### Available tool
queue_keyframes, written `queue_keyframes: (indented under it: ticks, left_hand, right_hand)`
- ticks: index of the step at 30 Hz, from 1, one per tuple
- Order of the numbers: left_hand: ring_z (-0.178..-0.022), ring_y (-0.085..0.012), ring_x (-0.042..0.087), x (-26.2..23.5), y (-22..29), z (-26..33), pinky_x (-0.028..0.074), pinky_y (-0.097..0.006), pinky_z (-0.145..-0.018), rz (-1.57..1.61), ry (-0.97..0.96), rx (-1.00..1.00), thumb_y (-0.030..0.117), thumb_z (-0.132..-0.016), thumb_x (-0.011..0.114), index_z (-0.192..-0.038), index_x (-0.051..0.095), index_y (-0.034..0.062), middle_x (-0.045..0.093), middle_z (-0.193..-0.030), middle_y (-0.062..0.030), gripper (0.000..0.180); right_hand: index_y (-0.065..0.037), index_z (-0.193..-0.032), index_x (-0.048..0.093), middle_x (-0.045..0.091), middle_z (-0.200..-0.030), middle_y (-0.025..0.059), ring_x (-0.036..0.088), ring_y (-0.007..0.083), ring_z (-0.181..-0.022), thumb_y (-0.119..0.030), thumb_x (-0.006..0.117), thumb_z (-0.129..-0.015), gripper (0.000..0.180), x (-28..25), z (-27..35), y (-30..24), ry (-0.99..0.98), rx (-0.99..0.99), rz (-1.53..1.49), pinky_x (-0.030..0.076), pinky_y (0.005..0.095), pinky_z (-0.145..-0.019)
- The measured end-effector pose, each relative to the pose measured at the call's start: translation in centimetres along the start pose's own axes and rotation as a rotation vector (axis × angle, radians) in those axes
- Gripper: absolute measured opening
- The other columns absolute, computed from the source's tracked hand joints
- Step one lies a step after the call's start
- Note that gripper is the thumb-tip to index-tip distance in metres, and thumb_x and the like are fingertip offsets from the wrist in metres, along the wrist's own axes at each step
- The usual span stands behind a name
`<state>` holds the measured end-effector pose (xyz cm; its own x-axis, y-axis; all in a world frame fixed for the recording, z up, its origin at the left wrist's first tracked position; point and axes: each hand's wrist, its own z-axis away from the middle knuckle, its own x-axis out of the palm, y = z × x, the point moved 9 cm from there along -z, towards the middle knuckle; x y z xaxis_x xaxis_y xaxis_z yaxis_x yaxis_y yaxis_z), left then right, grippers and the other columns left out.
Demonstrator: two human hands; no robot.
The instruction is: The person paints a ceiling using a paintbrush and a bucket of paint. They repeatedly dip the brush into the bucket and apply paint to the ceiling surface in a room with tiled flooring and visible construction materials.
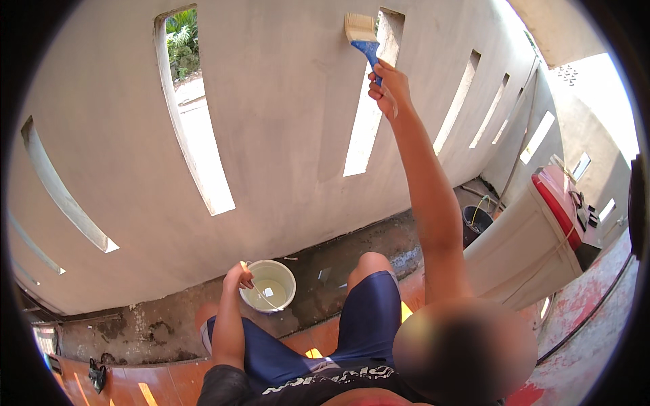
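Observation:
High up by the wall, my right hand (393, 89) is closed round the blue handle of a wide flat paintbrush (364, 44). The brush's pale bristles point upward and lie at the wall (274, 108), just left of a tall narrow slot. A damp-looking, slightly darker patch shows on the wall below the brush. Low down by my knee, my left hand (238, 276) is closed on the thin handle of a white bucket (292, 283). Pale, watery liquid lies in the bottom of the bucket, which stands on the ground near the foot of the wall.
Several narrow vertical slots pierce the wall, one showing green plants (181, 42). To the right stand a large whitish container with a red-edged lid (535, 233) and a black bucket (468, 233). A black plastic bag (97, 375) lies on the orange tiles. Wet dark ground borders the wall.

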<state>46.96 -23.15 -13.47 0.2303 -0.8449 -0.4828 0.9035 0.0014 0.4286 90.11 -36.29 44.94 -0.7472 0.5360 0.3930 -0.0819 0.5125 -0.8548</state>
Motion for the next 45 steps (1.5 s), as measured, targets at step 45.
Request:
queue_keyframes:
  ticks: [45]
  left_hand:
    - [-0.075, -0.0271, 0.075, -1.1, -1.8, -0.4, 0.058, -0.042, -0.061, 0.121, 0.062, -0.014, 0.01, -0.1, 0.056, -0.112, 0.058, -0.0065, 0.074, -0.086, -0.0159, 0.021]
  right_hand:
    - [0.008, -0.129, 0.059, 0.055, -0.071, 0.0028, 0.039, 0.0059, -0.051, -0.006, 0.057, -0.094, 0.037, -12.5, 15.6, 23.4, 0.216, 0.216, 0.101, 0.029, 0.0239, -0.043]
